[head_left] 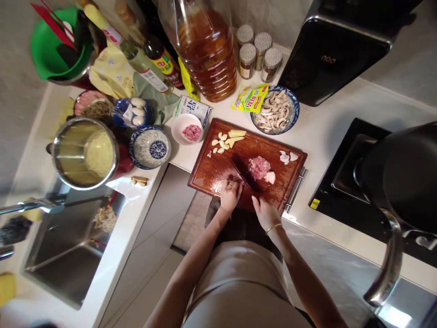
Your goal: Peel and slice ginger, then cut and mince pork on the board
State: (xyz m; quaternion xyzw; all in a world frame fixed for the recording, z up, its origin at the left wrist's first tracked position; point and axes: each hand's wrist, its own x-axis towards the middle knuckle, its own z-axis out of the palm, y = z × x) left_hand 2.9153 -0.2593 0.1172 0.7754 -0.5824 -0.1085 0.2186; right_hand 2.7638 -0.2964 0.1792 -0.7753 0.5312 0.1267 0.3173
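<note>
My right hand [266, 213] is closed around the handle of a dark-bladed knife [243, 171], whose blade stretches up and left over the wooden cutting board [208, 175]. Beside the blade, my left hand [231, 195] rests on the board's near edge with its fingers bent together; what lies under the fingertips is mostly hidden. Right of the knife is a pile of cut pink meat [259, 167] with a pale fatty piece [270, 176] touching it. Peeled garlic cloves [221, 142] and ginger slices [236, 134] lie at the board's far left, white scraps [287, 157] at its right.
A bowl of sliced mushrooms [275, 111] and a small meat bowl [187, 129] stand behind the board. Left are a patterned bowl [149, 146], a metal pot [85, 152] and the sink [68, 246]. On the right, a pan [409, 177] sits on the stove, handle outward.
</note>
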